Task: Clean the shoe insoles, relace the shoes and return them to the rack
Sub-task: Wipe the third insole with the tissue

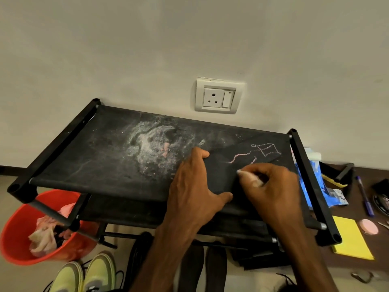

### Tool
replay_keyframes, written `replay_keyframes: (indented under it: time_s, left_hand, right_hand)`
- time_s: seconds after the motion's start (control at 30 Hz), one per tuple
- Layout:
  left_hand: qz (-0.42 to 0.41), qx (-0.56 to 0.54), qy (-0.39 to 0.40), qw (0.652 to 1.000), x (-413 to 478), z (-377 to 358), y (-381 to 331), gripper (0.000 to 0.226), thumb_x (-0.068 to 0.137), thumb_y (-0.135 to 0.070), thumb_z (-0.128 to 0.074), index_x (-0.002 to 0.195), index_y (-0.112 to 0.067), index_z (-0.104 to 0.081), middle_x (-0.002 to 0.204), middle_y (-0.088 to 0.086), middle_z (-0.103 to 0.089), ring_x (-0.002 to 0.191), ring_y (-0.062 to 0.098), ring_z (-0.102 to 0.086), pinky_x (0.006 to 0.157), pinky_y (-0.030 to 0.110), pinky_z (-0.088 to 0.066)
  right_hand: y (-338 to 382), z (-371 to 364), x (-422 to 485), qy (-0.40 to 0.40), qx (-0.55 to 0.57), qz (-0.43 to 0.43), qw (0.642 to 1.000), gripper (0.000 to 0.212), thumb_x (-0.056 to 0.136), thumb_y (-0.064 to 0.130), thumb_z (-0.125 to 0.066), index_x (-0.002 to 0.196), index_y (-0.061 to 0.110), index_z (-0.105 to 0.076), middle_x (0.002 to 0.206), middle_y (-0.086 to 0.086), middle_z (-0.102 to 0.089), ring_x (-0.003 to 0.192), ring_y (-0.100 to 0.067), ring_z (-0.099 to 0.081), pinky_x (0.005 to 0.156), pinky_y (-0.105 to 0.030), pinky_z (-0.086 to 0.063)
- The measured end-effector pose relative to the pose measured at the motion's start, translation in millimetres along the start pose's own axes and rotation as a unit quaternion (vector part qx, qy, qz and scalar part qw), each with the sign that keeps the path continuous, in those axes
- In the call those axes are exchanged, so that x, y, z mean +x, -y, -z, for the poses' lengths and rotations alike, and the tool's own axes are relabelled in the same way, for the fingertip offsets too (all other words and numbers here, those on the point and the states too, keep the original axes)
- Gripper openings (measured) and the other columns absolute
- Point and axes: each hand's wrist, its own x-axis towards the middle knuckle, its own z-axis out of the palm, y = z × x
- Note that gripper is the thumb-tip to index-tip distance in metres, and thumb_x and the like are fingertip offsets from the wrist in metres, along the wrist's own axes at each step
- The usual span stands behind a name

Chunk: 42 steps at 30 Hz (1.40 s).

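A black shoe rack [105,157] stands against the wall, its fabric top smeared with white and pink chalk dust. On the right part of the top lies a black sheet [223,165] with pink and white chalk lines. My left hand [195,186] presses on the sheet's left edge, thumb spread. My right hand [271,186] pinches a short white chalk piece [249,178] with its tip on the sheet. A pair of yellow-green shoes [84,272] stands on the floor at the bottom left. Two dark insoles [214,264] lie below the rack.
A red bucket [19,228] with crumpled rags sits at the rack's left. To the right are a blue packet [311,180], a yellow pad [351,239], a blue pen [365,197] and a pink round piece [368,226]. A wall socket [217,98] is behind the rack.
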Motion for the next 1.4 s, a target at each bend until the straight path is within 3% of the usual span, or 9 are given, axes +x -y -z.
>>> replay_keyframes:
  time_s: [0.07, 0.23, 0.47, 0.67, 0.83, 1.0, 1.17, 1.27, 1.4]
  left_hand:
    - [0.001, -0.003, 0.007, 1.0, 0.1, 0.4, 0.4, 0.091, 0.058, -0.048, -0.093, 0.128, -0.029, -0.039, 0.127, -0.01, -0.055, 0.117, 0.013, -0.054, 0.097, 0.036, -0.049]
    - [-0.001, 0.003, 0.01, 1.0, -0.2, 0.5, -0.4, 0.092, 0.059, -0.049, -0.093, 0.129, -0.03, -0.036, 0.13, -0.01, -0.052, 0.12, 0.012, -0.051, 0.1, 0.035, -0.048]
    - [0.005, -0.003, 0.014, 1.0, -0.9, 1.2, -0.4, 0.093, 0.059, -0.049, -0.093, 0.129, -0.03, -0.035, 0.13, -0.01, -0.052, 0.121, 0.013, -0.052, 0.099, 0.036, -0.049]
    - [0.003, 0.001, 0.009, 1.0, -1.2, 0.6, -1.6, 0.091, 0.06, -0.047, -0.093, 0.129, -0.029, -0.035, 0.128, -0.011, -0.053, 0.118, 0.012, -0.052, 0.097, 0.031, -0.047]
    - [0.001, 0.003, 0.012, 1.0, -1.9, 1.3, -2.4, 0.09, 0.061, -0.047, -0.093, 0.128, -0.029, -0.035, 0.127, -0.011, -0.053, 0.116, 0.012, -0.052, 0.093, 0.026, -0.044]
    - [-0.003, 0.003, 0.014, 1.0, -2.6, 1.9, -2.7, 0.088, 0.063, -0.047, -0.092, 0.127, -0.029, -0.034, 0.126, -0.012, -0.052, 0.116, 0.011, -0.051, 0.091, 0.024, -0.042]
    - [-0.002, 0.008, 0.02, 1.0, -2.4, 2.4, -3.9, 0.088, 0.063, -0.048, -0.091, 0.127, -0.03, -0.033, 0.129, -0.011, -0.051, 0.117, 0.011, -0.05, 0.093, 0.025, -0.043]
    - [-0.002, 0.007, 0.019, 1.0, -2.1, 2.6, -4.6, 0.089, 0.063, -0.047, -0.092, 0.128, -0.03, -0.033, 0.129, -0.011, -0.051, 0.118, 0.011, -0.05, 0.094, 0.026, -0.043]
    - [-0.003, 0.01, 0.023, 1.0, -2.2, 2.9, -4.2, 0.09, 0.063, -0.047, -0.092, 0.129, -0.03, -0.033, 0.13, -0.012, -0.05, 0.117, 0.011, -0.051, 0.093, 0.024, -0.04]
  right_hand:
    - [8.8, -4.7, -4.7, 0.046, 0.01, 0.034, 0.998, 0.006, 0.083, 0.027, -0.08, 0.088, 0.028, -0.081, 0.078, 0.019, -0.074, 0.074, 0.005, -0.069, 0.068, -0.022, -0.058]
    - [-6.0, 4.3, 14.4, -0.007, -0.018, -0.033, 0.999, 0.015, 0.081, 0.046, -0.073, 0.086, 0.034, -0.079, 0.07, 0.016, -0.073, 0.07, -0.002, -0.07, 0.069, -0.039, -0.061]
    - [0.9, 7.2, 13.6, 0.09, -0.004, 0.018, 0.996, 0.005, 0.084, 0.03, -0.081, 0.088, 0.028, -0.081, 0.077, 0.018, -0.074, 0.075, 0.002, -0.07, 0.072, -0.032, -0.062]
    - [-13.9, 13.1, 19.0, -0.004, -0.046, -0.01, 0.999, 0.004, 0.081, 0.035, -0.079, 0.083, 0.032, -0.079, 0.072, 0.015, -0.073, 0.072, -0.002, -0.07, 0.073, -0.041, -0.061]
    - [-2.6, 9.5, 13.0, 0.086, 0.015, 0.038, 0.995, 0.005, 0.082, 0.026, -0.083, 0.085, 0.028, -0.081, 0.077, 0.016, -0.075, 0.074, -0.001, -0.071, 0.072, -0.029, -0.061]
    - [-24.0, 17.0, 29.7, -0.028, -0.048, -0.027, 0.998, 0.016, 0.084, 0.046, -0.071, 0.091, 0.034, -0.079, 0.081, 0.016, -0.075, 0.081, -0.005, -0.07, 0.079, -0.044, -0.061]
    - [-23.1, 21.2, 30.0, 0.039, -0.039, 0.019, 0.998, 0.009, 0.086, 0.033, -0.077, 0.095, 0.031, -0.081, 0.089, 0.021, -0.073, 0.085, 0.003, -0.067, 0.08, -0.025, -0.056]
    - [-26.0, 23.4, 36.5, 0.016, -0.042, -0.023, 0.999, 0.02, 0.086, 0.046, -0.074, 0.098, 0.032, -0.08, 0.083, 0.022, -0.071, 0.081, 0.0, -0.066, 0.078, -0.034, -0.059]
    - [-21.7, 18.9, 36.4, 0.001, -0.052, 0.022, 0.998, 0.011, 0.088, 0.035, -0.074, 0.094, 0.029, -0.081, 0.089, 0.01, -0.075, 0.083, -0.007, -0.069, 0.08, -0.044, -0.06]
